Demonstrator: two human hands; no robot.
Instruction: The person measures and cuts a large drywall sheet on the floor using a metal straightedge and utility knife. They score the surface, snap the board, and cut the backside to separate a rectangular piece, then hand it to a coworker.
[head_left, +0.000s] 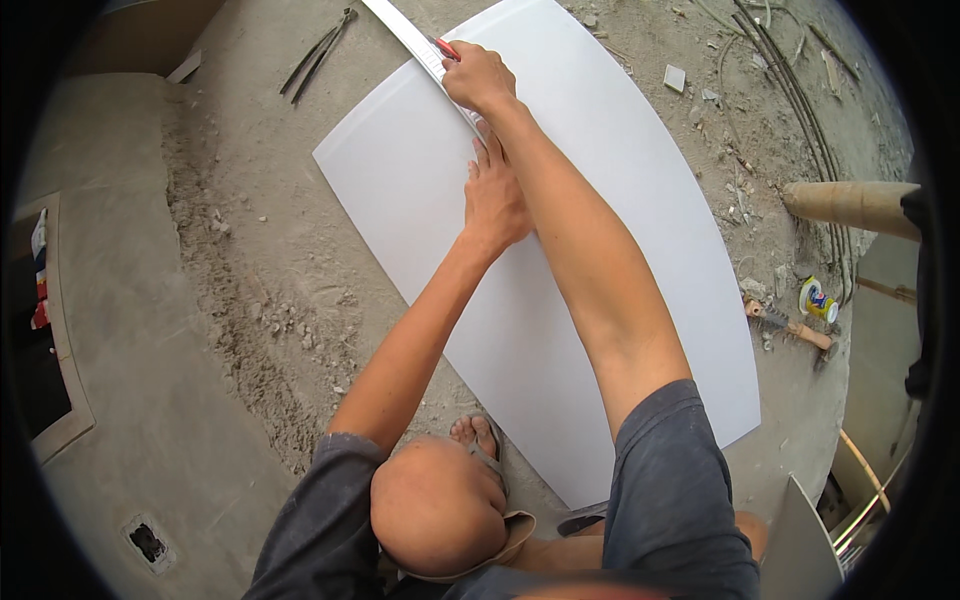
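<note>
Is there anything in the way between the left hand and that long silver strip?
Nothing I can see. The left hand reaches the near part of the silver strip; the right hand, holding a red tool, is farther along it.

Head-worn fisheye view, angled steeply down
From above the person's knee (435, 505), the lens faces the floor (300, 220), the left hand (495, 205) farther off than the knee and the right hand (478, 78) just beyond it; the wide field reaches well past either hand, curving toward its rim.

Right grip (482, 78) curls just beyond the outstretched left grip (496, 203).
</note>
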